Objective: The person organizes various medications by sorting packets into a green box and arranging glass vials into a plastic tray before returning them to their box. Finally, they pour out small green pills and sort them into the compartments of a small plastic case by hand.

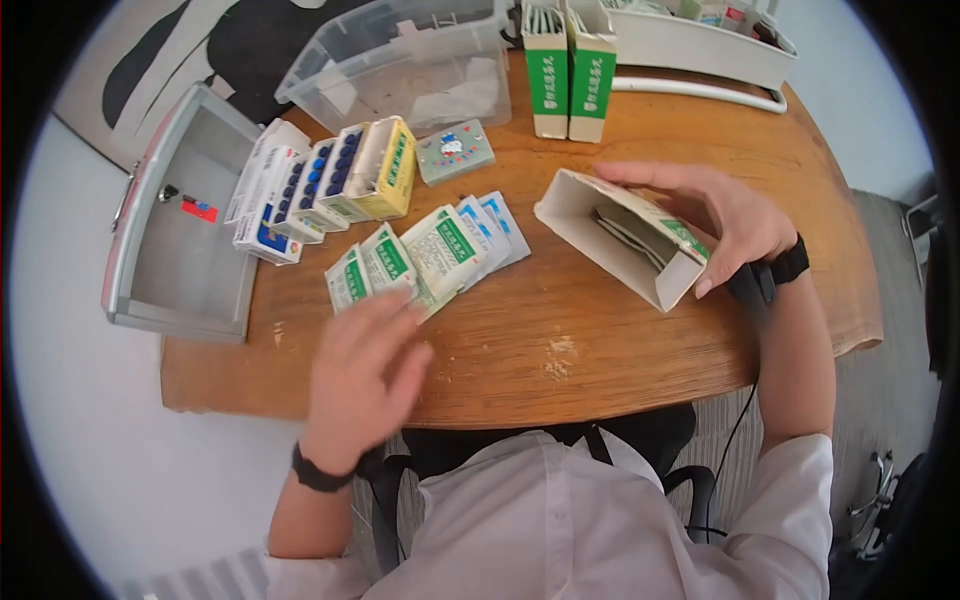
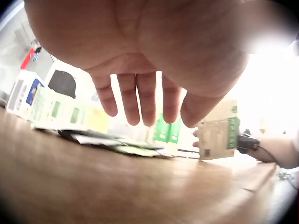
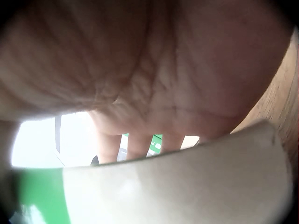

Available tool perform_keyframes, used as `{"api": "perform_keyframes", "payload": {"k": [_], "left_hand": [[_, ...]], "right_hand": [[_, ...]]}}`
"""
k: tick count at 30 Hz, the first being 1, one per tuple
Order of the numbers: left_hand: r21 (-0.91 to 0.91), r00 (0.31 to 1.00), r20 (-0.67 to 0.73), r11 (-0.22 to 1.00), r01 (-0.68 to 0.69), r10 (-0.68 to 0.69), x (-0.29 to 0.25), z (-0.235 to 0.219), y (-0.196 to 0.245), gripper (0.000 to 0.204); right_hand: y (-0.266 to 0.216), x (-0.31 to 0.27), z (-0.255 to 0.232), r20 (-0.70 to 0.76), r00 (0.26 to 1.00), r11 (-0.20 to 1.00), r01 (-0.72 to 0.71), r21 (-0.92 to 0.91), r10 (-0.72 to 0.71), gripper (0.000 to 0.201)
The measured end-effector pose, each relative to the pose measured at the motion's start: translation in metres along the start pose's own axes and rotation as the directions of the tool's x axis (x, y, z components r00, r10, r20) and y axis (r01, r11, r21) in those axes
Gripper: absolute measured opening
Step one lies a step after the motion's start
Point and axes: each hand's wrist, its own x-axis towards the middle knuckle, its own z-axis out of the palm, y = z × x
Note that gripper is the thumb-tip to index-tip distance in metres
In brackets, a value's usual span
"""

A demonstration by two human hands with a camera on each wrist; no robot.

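Observation:
My right hand (image 1: 738, 215) grips an open-ended white and green carton (image 1: 585, 228), fingers along its far side and thumb at the near corner. A few flat sachets (image 1: 632, 238) show inside its mouth, which faces left. In the right wrist view the carton wall (image 3: 187, 182) lies across the fingers. My left hand (image 1: 362, 375) hovers at the near edge of a row of green-and-white sachets (image 1: 440, 255), its fingers (image 2: 147, 100) extended and holding nothing. Blue-and-white sachets (image 1: 507, 228) overlap the right end of that row.
Behind the sachets stand medicine boxes with blue-capped vials (image 1: 340, 165) and a yellow box (image 1: 397, 170). A small green case (image 1: 455, 152), two upright green cartons (image 1: 590, 95), a clear plastic bin (image 1: 350, 60) and a white tray (image 1: 680, 40) sit farther back. A clear-fronted case (image 1: 180, 250) stands left.

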Motion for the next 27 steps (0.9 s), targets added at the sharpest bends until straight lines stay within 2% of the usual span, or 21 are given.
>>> {"api": "perform_keyframes", "payload": {"k": [1,5,7,8,10,11,13,14,15,17,18,19,20,22,24,25,27], "left_hand": [[0.045,0.992,-0.084,0.994,0.099,-0.095,0.004,-0.002,-0.012,0.054],[0.039,0.979,-0.137,0.986,0.160,-0.154,0.016,-0.011,-0.036,0.063],[-0.036,0.961,-0.034,0.961,0.272,-0.274,0.018,-0.013,-0.041,0.067],[-0.033,0.961,-0.041,0.961,0.273,-0.274,0.019,-0.018,-0.040,0.067],[-0.006,0.914,0.136,0.923,0.385,-0.381,0.021,-0.028,-0.037,0.064],[-0.008,0.917,0.135,0.925,0.380,-0.376,0.018,-0.029,-0.040,0.064],[-0.070,0.952,0.116,0.954,0.292,-0.283,0.007,-0.030,-0.046,0.061],[-0.087,0.939,0.070,0.935,0.343,-0.338,0.004,-0.031,-0.044,0.047],[-0.094,0.940,0.072,0.936,0.339,-0.333,0.003,-0.032,-0.045,0.047],[-0.114,0.917,-0.208,0.940,0.322,-0.340,0.008,-0.040,-0.042,0.034],[-0.123,0.913,-0.330,0.970,0.209,-0.239,0.013,-0.041,-0.035,0.023],[-0.092,0.935,-0.341,0.994,0.067,-0.095,0.024,-0.049,-0.022,0.025],[-0.059,0.936,-0.349,0.995,-0.075,0.050,0.033,-0.057,-0.008,0.027],[-0.053,0.927,-0.263,0.956,-0.290,0.267,0.051,-0.064,0.031,0.027],[-0.012,0.901,-0.214,0.922,-0.388,0.376,0.072,-0.067,0.060,0.023],[-0.012,0.901,-0.217,0.922,-0.387,0.376,0.083,-0.065,0.069,0.023],[0.016,0.889,-0.110,0.895,-0.446,0.445,0.102,-0.061,0.080,0.020]], "right_hand": [[-0.001,0.001,0.001,-0.020,1.000,1.000,-0.016,0.002,0.016,0.127],[-0.007,0.002,0.005,-0.027,0.999,0.999,-0.044,-0.021,0.043,0.124],[-0.003,0.003,0.005,-0.035,0.999,0.999,-0.024,-0.028,0.023,0.124],[-0.002,0.003,0.005,-0.043,0.999,1.000,-0.011,-0.026,0.010,0.124],[-0.002,0.003,0.005,-0.059,0.998,0.998,-0.004,-0.055,0.000,0.123],[-0.002,0.003,0.007,-0.064,0.998,0.998,-0.003,-0.058,0.000,0.123],[-0.003,0.006,0.011,-0.043,0.999,0.999,-0.006,-0.034,0.004,0.123],[-0.004,0.008,0.015,-0.047,0.999,1.000,-0.012,-0.006,0.012,0.123],[-0.004,0.008,0.016,-0.053,0.998,1.000,-0.018,-0.009,0.017,0.123],[0.001,0.010,0.016,-0.031,0.999,0.998,0.009,0.057,-0.007,0.122],[0.003,0.011,0.016,-0.035,0.999,0.999,0.021,0.046,-0.019,0.123],[0.002,0.011,0.016,-0.034,0.999,0.999,0.015,0.043,-0.013,0.123],[0.002,0.011,0.016,-0.033,0.999,1.000,0.015,0.018,-0.014,0.123],[0.000,0.012,0.014,-0.030,0.999,1.000,0.015,-0.010,-0.015,0.124],[-0.002,0.013,0.012,0.010,0.998,0.984,0.058,-0.169,-0.057,0.124],[-0.002,0.014,0.012,0.011,0.998,0.984,0.057,-0.171,-0.056,0.124],[-0.002,0.013,0.016,-0.027,0.999,0.993,0.027,-0.113,-0.030,0.122]]}}
